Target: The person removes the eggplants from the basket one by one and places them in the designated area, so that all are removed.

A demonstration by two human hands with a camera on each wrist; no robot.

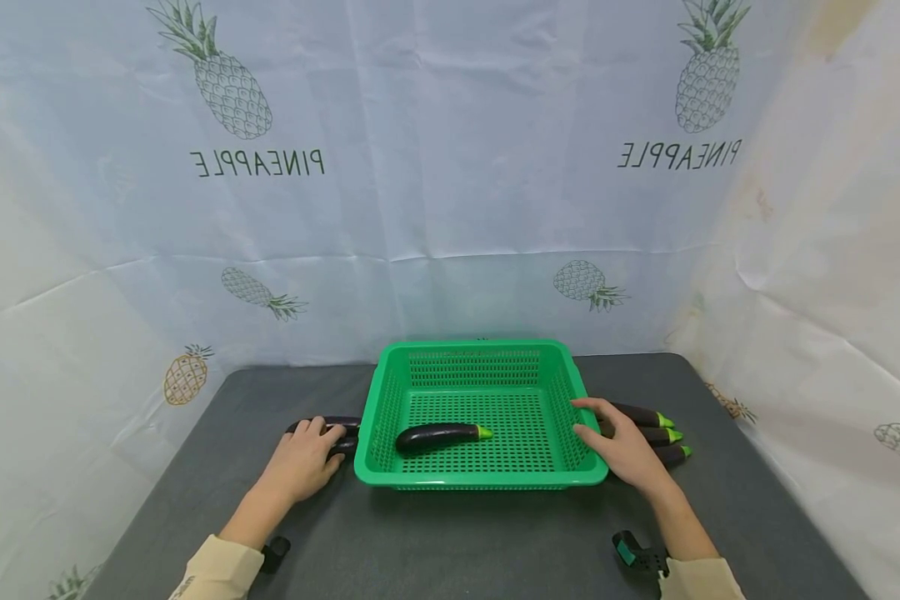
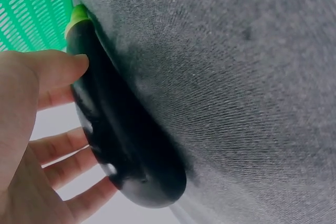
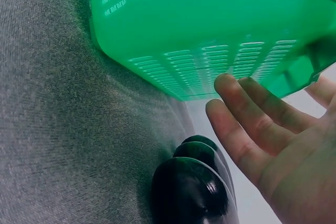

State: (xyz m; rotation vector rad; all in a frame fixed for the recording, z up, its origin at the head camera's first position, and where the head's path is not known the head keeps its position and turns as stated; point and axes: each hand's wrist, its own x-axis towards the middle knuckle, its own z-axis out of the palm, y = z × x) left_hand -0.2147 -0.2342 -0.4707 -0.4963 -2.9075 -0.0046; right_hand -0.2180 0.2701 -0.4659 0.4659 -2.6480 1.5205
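Observation:
A dark purple eggplant (image 2: 123, 114) with a green stem end lies left of the green basket (image 1: 480, 481). My left hand (image 1: 306, 457) grips it, thumb on the near side and fingertips reaching behind. Another eggplant (image 1: 333, 422) lies just beyond, partly under the fingers. One more eggplant (image 1: 437, 437) rests inside the basket. My right hand (image 1: 621, 443) is at the basket's right rim with its fingers extended. In the right wrist view its fingers lie against or close to the outer wall; firm contact cannot be told.
Three eggplants (image 1: 673, 455) lie side by side right of the basket, partly behind the right hand. A dark grey cloth (image 1: 450, 542) covers the table. White curtains (image 1: 450, 183) with pineapple prints hang behind and at the sides.

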